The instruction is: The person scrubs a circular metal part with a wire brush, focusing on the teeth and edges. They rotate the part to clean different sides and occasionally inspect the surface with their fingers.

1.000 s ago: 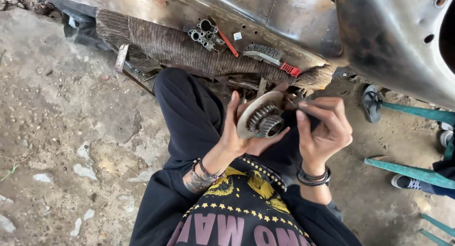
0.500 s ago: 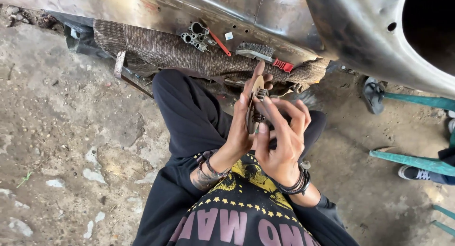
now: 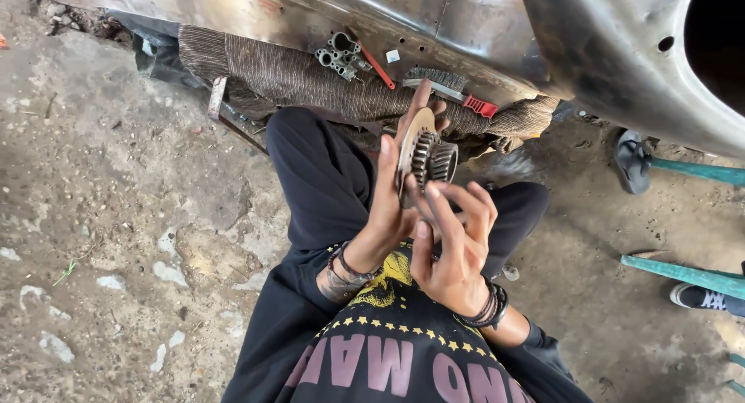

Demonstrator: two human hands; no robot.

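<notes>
Item one: round, rusty metal disc with toothed gear hub (image 3: 425,156), gripped upright in my left hand (image 3: 392,209) above my lap. Right hand (image 3: 450,248): fingers spread, holding nothing, fingertips at the disc's lower rim. Beyond, on ribbed brown cloth (image 3: 310,81): wire brush with red handle (image 3: 446,86), grey metal carburettor part (image 3: 339,53).

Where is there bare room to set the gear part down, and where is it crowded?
Bare ground lies open on the person's left, bordered by the black-trousered leg and the ribbed mat. The mat is crowded: carburettor-like part, red-handled tool, wire brush. The left hand holds the gear part; the right hand touches it.
</notes>
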